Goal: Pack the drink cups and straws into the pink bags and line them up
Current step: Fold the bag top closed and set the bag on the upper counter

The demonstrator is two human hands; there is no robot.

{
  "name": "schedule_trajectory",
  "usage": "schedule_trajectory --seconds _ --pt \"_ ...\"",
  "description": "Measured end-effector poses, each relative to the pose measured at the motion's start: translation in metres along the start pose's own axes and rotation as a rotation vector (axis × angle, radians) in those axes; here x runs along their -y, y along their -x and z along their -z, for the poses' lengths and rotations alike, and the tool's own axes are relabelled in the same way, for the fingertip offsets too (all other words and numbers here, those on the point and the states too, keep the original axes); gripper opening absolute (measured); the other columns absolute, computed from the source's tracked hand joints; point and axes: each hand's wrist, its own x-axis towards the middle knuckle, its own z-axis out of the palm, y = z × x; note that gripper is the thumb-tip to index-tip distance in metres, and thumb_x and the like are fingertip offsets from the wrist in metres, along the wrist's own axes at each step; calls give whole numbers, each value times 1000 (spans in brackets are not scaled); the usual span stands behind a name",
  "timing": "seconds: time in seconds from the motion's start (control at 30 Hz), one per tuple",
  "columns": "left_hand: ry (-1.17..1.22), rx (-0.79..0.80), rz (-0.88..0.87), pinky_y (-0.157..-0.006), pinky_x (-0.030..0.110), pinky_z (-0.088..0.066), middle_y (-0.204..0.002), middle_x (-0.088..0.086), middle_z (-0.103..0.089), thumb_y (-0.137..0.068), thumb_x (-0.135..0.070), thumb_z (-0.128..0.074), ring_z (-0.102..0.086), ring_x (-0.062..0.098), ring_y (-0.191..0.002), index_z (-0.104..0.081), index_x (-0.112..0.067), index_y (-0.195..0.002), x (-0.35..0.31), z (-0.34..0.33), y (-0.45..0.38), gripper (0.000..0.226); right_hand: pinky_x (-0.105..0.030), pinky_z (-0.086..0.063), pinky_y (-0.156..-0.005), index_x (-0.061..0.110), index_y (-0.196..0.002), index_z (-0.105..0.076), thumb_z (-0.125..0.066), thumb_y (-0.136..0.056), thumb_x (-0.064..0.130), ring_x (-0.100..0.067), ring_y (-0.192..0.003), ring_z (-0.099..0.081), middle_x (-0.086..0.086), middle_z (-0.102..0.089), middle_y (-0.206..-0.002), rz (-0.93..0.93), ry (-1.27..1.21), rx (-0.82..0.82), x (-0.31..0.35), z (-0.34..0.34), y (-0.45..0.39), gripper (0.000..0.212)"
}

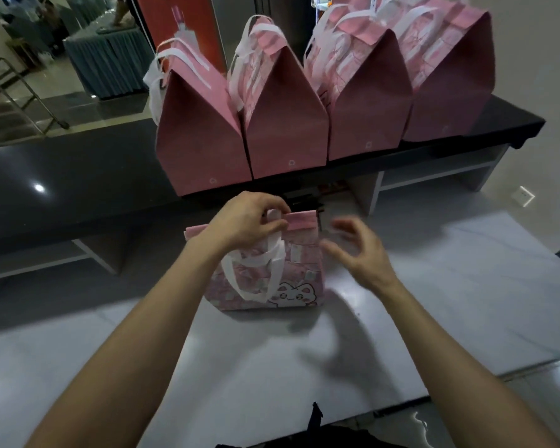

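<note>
Four closed pink bags (285, 124) with peaked tops and white fabric handles are lined up side by side at twelve o'clock on a glossy black counter (62, 189). Just below its edge, a fifth pink bag (272, 273), printed with a white cartoon cat, is stood on a pale marble-look table (401, 302). Its folded top edge is pinched by the left hand (249, 221). At three o'clock of it, the right hand (356, 250) is held apart, blurred, fingers spread and loosely curled.
</note>
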Motion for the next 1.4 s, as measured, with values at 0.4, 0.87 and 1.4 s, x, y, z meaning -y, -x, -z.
schedule_trajectory --seconds 0.4,0.87,1.4 --pt "185 -147 49 -92 43 -61 -104 -15 -79 -105 -36 -71 -73 8 -100 -81 -33 -119 -4 -25 0 18 -29 -57 -99 38 -146 -65 -69 -104 25 -12 -112 -72 9 -77 -129 36 248 266 -53 -58 42 44" --pt "328 -194 192 -107 20 -41 -142 -22 -65 -106 -33 -59 -57 -10 -130 -62 -42 -145 48 30 50 40 -16 -44 -111 33 -156 -51 -75 -82 81 3 -136 -53 16 -56 -153 175 48 63 22 -16 -28 91" --pt "90 -102 314 -90 32 -61 -102 -17 -73 -101 -23 -77 -69 7 -100 -81 -32 -115 110 5 91 17 -30 -55 -80 20 -104 -75 -75 -100 39 -11 -90 -60 10 -65 -98 423 600 179 63 -20 -59 19"
